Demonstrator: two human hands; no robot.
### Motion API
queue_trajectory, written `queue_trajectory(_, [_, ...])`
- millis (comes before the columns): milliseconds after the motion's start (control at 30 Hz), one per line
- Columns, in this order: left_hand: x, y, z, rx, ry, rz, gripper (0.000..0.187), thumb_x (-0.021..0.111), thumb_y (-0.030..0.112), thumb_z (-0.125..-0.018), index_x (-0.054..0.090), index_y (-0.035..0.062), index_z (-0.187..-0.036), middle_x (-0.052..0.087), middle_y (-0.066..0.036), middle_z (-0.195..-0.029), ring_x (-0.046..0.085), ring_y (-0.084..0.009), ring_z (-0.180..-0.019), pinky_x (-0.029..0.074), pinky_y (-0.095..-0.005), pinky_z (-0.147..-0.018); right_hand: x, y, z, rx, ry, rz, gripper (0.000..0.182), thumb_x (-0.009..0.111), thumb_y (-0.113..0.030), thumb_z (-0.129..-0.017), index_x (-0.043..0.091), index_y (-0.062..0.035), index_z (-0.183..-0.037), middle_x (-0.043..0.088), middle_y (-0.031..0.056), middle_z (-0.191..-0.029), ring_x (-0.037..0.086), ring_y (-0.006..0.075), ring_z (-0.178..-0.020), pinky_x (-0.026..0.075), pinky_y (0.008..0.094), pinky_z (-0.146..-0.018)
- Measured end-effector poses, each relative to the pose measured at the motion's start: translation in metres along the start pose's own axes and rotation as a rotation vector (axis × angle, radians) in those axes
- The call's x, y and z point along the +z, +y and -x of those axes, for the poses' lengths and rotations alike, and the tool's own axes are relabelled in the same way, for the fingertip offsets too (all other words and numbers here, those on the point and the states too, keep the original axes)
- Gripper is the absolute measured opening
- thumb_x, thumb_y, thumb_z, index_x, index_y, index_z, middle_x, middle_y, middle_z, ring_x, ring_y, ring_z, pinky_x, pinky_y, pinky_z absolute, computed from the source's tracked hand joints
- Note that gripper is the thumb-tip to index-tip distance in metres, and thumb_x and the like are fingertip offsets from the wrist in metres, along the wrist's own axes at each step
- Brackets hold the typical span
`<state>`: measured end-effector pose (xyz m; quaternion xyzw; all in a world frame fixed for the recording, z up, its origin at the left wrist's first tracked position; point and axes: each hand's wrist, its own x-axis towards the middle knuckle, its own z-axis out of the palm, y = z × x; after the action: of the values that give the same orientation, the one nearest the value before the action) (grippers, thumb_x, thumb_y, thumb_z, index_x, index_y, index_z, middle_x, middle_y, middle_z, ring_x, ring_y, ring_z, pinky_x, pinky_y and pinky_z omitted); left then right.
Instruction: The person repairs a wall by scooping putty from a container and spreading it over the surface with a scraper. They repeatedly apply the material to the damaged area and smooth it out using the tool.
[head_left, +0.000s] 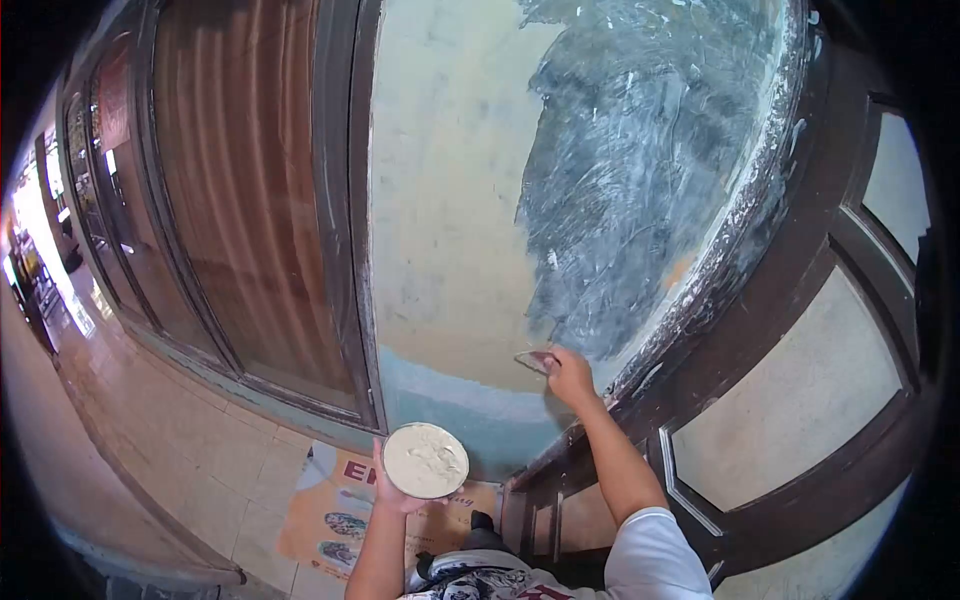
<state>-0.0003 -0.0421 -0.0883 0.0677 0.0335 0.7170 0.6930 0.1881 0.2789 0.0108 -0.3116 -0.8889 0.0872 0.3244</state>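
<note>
My left hand point(388, 488) holds a round bowl of cream-coloured paste point(426, 461) from below and the side, low in front of the wall. The paste surface is lumpy on its right side. In my right hand point(571, 378) is a putty knife point(535, 360), its blade against or very close to the lower wall point(450, 250). Cream coating covers the wall's left part; the upper right is a dark grey patch point(620, 190) with whitish smears. A blue-green band point(470, 405) runs along the bottom. My right fingers hide most of the knife's handle.
Left of the wall stands a dark-framed window point(345, 200) with a brown curtain point(240, 170) behind the glass. A brown panelled door point(780, 300) is on the right. A printed banner point(310, 510) lies on the tiled floor point(200, 470).
</note>
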Motion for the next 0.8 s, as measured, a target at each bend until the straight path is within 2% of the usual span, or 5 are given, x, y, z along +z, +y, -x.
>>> queue_trajectory(400, [0.003, 0.003, 0.005, 0.049, -0.015, -0.038, 0.115, 0.029, 0.097, -0.077, 0.034, 0.013, -0.155, 0.051, -0.032, -0.141, 0.06, -0.0643, -0.103, 0.059, -0.0601, -0.063, 0.012, 0.014, -0.007, -0.065, 0.026, 0.126, 0.006, 0.063, -0.012, -0.09, 0.066, -0.008, -0.093, 0.067, 0.0161, -0.091, 0.063, 0.0408, -0.09, 0.05, 0.0516, -0.076])
queue_trajectory(533, [0.003, 0.003, 0.007, 0.085, 0.051, -0.015, 0.118, 0.03, 0.098, -0.074, 0.035, 0.0114, -0.154, 0.052, -0.033, -0.139, 0.06, -0.0643, -0.102, 0.059, -0.059, -0.063, -0.037, -0.028, -0.03, -0.035, 0.302, -0.016, 0.004, 0.064, -0.011, -0.089, 0.064, -0.0067, -0.09, 0.066, 0.0148, -0.087, 0.063, 0.0414, -0.09, 0.05, 0.0521, -0.076])
queue_trajectory(600, [-0.005, 0.006, 0.008, 0.056, -0.056, 0.003, 0.104, 0.034, 0.091, -0.081, 0.04, 0.0157, -0.152, 0.047, -0.024, -0.149, 0.05, -0.0545, -0.127, 0.044, -0.0807, -0.088, -0.022, -0.017, -0.015, 0.019, 0.264, 0.023, 0.003, 0.064, -0.01, -0.089, 0.064, -0.007, -0.09, 0.067, 0.0153, -0.089, 0.063, 0.0414, -0.09, 0.05, 0.0511, -0.077])
queue_trajectory(733, [-0.004, 0.009, 0.007, 0.014, -0.203, -0.067, 0.103, 0.033, 0.091, -0.082, 0.04, 0.0163, -0.153, 0.045, -0.023, -0.151, 0.05, -0.054, -0.127, 0.043, -0.0807, -0.089, 0.006, -0.007, 0.0, -0.159, 0.082, 0.1, 0.008, 0.066, -0.012, -0.087, 0.066, -0.006, -0.093, 0.066, 0.0188, -0.089, 0.063, 0.0433, -0.09, 0.05, 0.0529, -0.077])
queue_trajectory(800, [-0.007, 0.007, 0.007, 0.052, -0.155, -0.013, 0.104, 0.033, 0.091, -0.082, 0.039, 0.0164, -0.153, 0.044, -0.023, -0.152, 0.049, -0.0539, -0.129, 0.043, -0.0802, -0.091, -0.015, -0.017, -0.019, 0.019, 0.086, 0.133, 0.004, 0.064, -0.011, -0.089, 0.064, -0.0071, -0.09, 0.066, 0.0167, -0.091, 0.063, 0.0405, -0.09, 0.049, 0.0505, -0.077])
